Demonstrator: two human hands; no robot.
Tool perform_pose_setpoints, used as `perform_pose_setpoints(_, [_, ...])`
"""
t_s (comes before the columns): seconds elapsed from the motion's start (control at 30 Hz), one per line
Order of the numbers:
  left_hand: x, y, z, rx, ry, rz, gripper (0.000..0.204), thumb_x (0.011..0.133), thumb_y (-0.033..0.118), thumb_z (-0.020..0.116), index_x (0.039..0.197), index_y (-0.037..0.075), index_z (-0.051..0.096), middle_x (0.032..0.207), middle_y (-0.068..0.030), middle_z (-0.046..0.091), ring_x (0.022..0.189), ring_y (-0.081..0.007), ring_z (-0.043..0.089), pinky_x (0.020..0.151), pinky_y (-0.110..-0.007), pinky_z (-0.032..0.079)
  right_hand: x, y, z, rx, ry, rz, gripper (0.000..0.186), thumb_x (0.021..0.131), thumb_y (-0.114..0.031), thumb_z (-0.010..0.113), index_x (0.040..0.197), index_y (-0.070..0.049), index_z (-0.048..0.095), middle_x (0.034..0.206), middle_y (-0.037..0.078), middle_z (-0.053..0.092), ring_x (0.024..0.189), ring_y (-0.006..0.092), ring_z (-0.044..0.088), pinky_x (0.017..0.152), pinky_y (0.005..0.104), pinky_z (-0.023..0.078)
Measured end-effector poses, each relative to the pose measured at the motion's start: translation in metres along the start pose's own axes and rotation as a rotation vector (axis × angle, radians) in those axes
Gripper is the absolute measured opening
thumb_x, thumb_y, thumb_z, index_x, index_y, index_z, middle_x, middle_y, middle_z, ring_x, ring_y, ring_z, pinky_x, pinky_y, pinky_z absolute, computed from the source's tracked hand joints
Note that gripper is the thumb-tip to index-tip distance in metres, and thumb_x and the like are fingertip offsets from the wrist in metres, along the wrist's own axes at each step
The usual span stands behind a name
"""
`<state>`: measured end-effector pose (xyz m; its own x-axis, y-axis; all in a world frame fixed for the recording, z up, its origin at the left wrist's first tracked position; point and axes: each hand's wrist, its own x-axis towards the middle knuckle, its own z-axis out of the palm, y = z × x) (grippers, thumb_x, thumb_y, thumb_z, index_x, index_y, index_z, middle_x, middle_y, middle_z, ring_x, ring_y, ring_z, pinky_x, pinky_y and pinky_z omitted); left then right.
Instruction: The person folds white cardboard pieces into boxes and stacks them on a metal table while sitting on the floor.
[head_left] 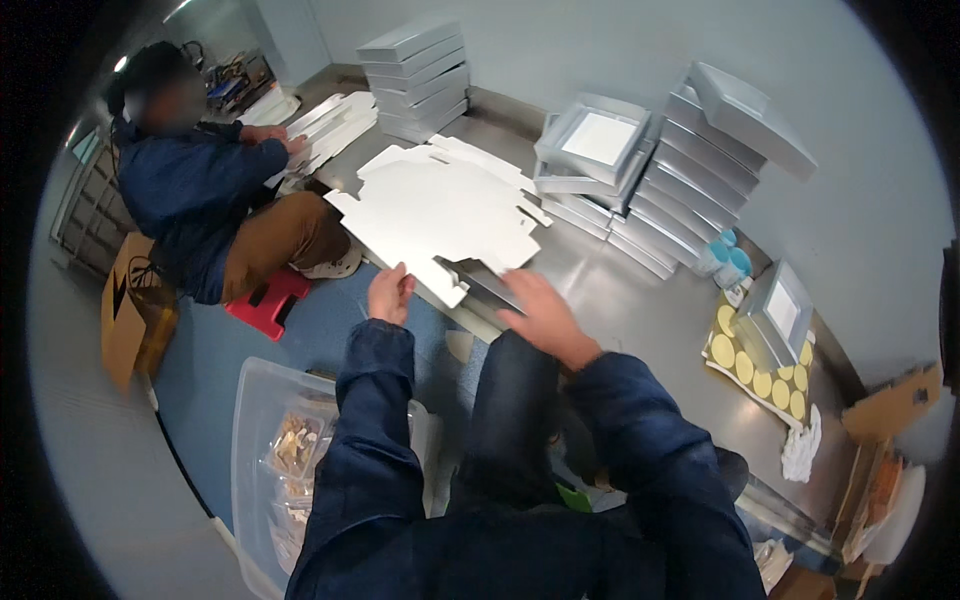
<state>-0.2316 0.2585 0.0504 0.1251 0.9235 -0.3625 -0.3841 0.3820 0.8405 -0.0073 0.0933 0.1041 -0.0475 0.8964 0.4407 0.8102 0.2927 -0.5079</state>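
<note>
A stack of flat white cardboard box blanks (pixel 440 205) with cut tabs and slots lies on the metal table before me. My left hand (pixel 391 296) is beside its near left edge, fingers loosely bent and apart, with nothing seen in them. By the near right corner is my right hand (pixel 548 318), thumb and fingers spread and slightly blurred. Between the hands, a grey strip (pixel 485 287) shows at the blanks' near edge. Whether the right fingertips touch it I cannot tell.
Stacks of silver boxes (pixel 690 185) and silver trays (pixel 595 140) line the wall, with another box stack (pixel 415 75) at the back. A co-worker (pixel 190 200) sits at left handling white blanks. A clear plastic bin (pixel 250 430) stands lower left; a yellow-dotted sheet (pixel 735 350) lies right.
</note>
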Motion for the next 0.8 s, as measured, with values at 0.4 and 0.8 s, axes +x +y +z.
perform_pose_setpoints(0.4, [-0.035, 0.005, 0.01, -0.068, -0.139, 0.051, 0.022, 0.092, 0.022, 0.056, 0.105, 0.006, 0.05, 0.102, -0.005, 0.055, 0.093, -0.0144, 0.054, 0.085, -0.031, 0.048, 0.085, -0.036, 0.067, 0.301, -0.132, 0.422, 0.04, 0.067, -0.026, 0.069, 0.09, 0.005, 0.063, 0.084, 0.022, 0.065, 0.078, 0.031, 0.065, 0.07, 0.0352, 0.051])
perform_pose_setpoints(0.8, [-0.036, -0.004, 0.012, -0.18, -0.274, 0.035, 0.033, 0.094, 0.022, 0.05, 0.12, 0.004, 0.041, 0.115, -0.0073, 0.05, 0.104, -0.0158, 0.054, 0.086, -0.031, 0.051, 0.134, -0.028, 0.048, 0.099, -0.517, 0.403, 0.037, 0.064, -0.033, 0.071, 0.068, 0.003, 0.065, 0.058, 0.016, 0.061, 0.055, 0.0257, 0.061, 0.055, 0.0329, 0.049])
